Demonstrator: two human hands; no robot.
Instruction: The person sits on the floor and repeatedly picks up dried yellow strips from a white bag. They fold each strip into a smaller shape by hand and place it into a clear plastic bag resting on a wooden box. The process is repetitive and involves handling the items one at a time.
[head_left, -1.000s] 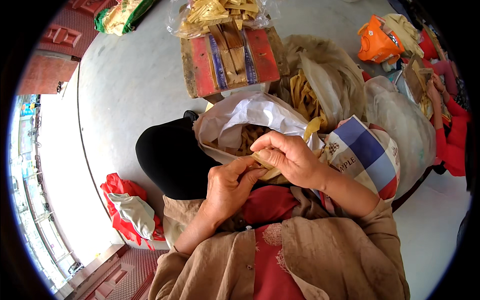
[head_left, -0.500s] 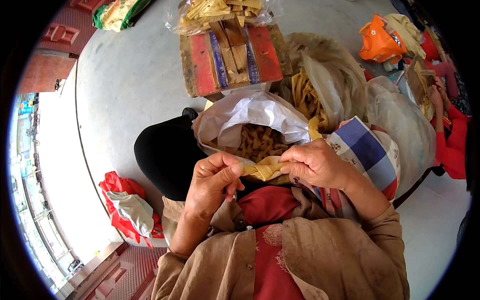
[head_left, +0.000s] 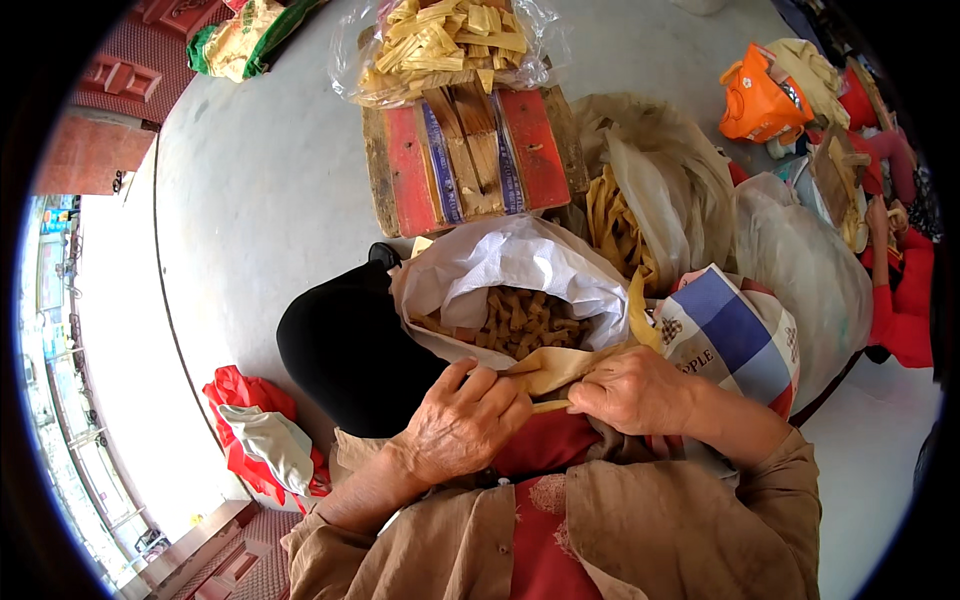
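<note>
A soft yellow strip, like tofu skin (head_left: 550, 370), stretches between my two hands in front of my lap. My left hand (head_left: 465, 422) is closed over its left end, knuckles up, with the fingertips partly hidden. My right hand (head_left: 632, 390) pinches the other end between thumb and fingers. Just beyond them a white sack (head_left: 475, 250) stands with its mouth spread, holding many small brown-yellow knotted pieces (head_left: 525, 322). One more yellow strip (head_left: 640, 310) hangs at the sack's right edge, near my right hand.
Ahead is a red-topped wooden stand (head_left: 400, 165); cut yellow strips (head_left: 450, 45) lie on clear plastic beyond. Right are a bag of longer strips (head_left: 615, 225), a checked cloth (head_left: 735, 325) and a clear bag (head_left: 805, 280). Another person's red sleeve (head_left: 905, 310) shows far right.
Both hands have come lower, toward my lap. My left hand has turned knuckles-up over the strip, which was twisted between the fingers and now looks flatter. The view has tilted slightly.
</note>
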